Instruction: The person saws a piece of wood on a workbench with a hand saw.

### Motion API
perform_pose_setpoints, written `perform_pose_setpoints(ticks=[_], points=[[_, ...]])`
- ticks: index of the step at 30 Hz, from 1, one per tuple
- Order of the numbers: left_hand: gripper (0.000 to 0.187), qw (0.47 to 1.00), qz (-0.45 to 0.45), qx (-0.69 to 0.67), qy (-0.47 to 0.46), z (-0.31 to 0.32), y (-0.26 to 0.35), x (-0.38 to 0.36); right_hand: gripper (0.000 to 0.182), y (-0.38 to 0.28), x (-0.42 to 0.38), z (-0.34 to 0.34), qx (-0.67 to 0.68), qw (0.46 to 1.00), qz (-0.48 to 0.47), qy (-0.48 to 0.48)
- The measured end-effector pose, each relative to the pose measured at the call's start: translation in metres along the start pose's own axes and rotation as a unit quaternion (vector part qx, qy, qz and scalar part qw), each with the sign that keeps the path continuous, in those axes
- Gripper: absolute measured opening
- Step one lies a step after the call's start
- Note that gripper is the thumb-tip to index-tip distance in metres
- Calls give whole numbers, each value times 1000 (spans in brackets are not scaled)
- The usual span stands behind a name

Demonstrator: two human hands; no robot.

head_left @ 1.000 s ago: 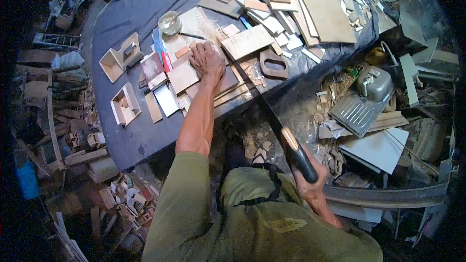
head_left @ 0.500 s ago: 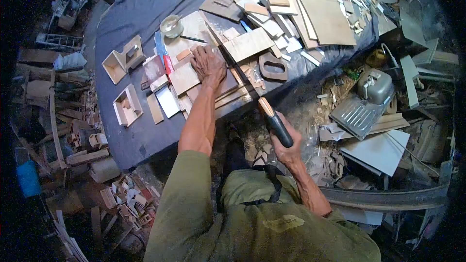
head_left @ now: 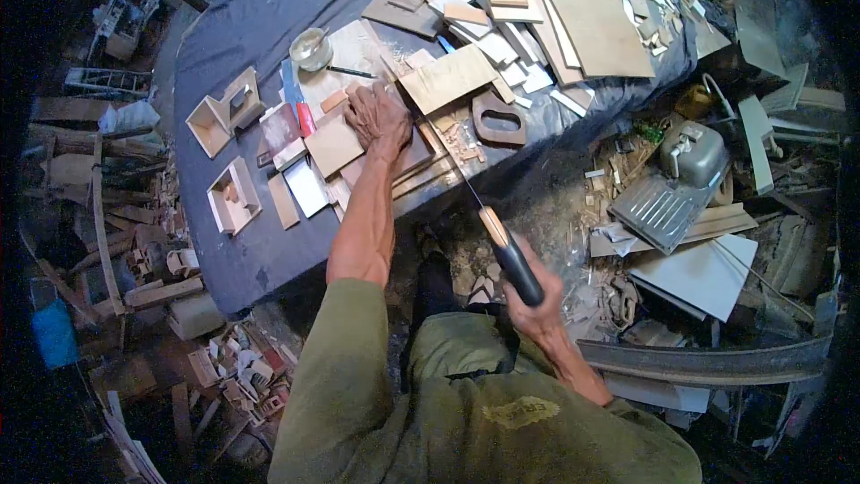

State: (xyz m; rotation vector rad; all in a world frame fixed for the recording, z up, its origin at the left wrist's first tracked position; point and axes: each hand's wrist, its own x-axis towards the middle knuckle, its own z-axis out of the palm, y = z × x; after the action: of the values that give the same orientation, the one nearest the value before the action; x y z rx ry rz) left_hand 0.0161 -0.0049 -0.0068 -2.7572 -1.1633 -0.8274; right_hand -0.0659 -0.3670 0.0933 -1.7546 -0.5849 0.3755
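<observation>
My left hand (head_left: 381, 123) presses down on a dark brown board (head_left: 415, 156) near the table's front edge, fingers apart and bent. My right hand (head_left: 537, 300) is closed around the black handle of a handsaw (head_left: 516, 269). The saw's thin blade runs forward from the handle to the right edge of the board; its far part is hard to make out. Left of my left hand lies a light square wood piece (head_left: 333, 147). Right of the blade are wood chips (head_left: 463, 145) and a dark wooden saw handle (head_left: 499, 120) with an oval hole.
On the dark table cloth (head_left: 260, 260) stand small wooden boxes (head_left: 235, 195), a glass jar (head_left: 312, 49) and a black pen (head_left: 352, 72). Plywood sheets (head_left: 587, 13) and many offcuts cover the far right. A metal sink (head_left: 667, 211) and scrap wood lie on the floor.
My right hand has pulled the saw back towards my body, slightly down and right, showing more blade before the handle. My left hand keeps its place on the board.
</observation>
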Motion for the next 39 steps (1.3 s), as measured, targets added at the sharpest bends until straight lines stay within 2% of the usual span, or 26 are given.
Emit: perform_pose_setpoints(ticks=[1,3,5,6,9,12,13,14,16,20,23,28,31,34,36,39], points=[[24,1000,4,-9,-9,-1,1,-2,65,-2,-14,-12,-18,999,31,-10],[23,999,13,-23,-22,-5,-1,0,64,-7,-32,-25,-44,999,7,10],[22,999,27,-15,28,0,-1,-1,62,-16,-33,-28,-55,998,2,23],[22,998,33,-11,52,-1,0,1,61,-22,-28,-28,-54,998,7,24],[22,999,42,-3,3,-6,-1,1,60,-18,1,-6,-31,999,23,21],[22,998,55,-30,33,-5,-1,2,61,-1,45,20,2,999,43,7],[22,995,55,-34,70,0,-2,3,61,3,51,26,13,998,56,0],[22,997,47,-28,57,6,-3,7,62,6,53,28,25,998,60,-1],[23,999,28,-15,19,3,-3,1,63,10,43,27,47,996,80,-4],[25,1000,-11,-1,3,6,-3,3,62,-1,-15,-13,-36,999,9,10],[24,1000,4,3,17,-2,0,6,61,-8,-50,-43,-70,997,-4,-12],[22,999,36,-5,11,-3,0,4,62,1,26,5,-5,997,82,-8],[22,999,34,-3,5,2,-3,6,62,-2,48,19,1,999,37,10],[24,1000,18,3,4,6,-8,10,61,1,19,8,-9,1000,17,6],[26,1000,-14,3,-3,5,-2,5,60,0,-18,-20,-38,998,41,-18],[27,999,-32,-7,-32,-1,-1,11,60,-23,-34,-36,-92,995,-25,5]])
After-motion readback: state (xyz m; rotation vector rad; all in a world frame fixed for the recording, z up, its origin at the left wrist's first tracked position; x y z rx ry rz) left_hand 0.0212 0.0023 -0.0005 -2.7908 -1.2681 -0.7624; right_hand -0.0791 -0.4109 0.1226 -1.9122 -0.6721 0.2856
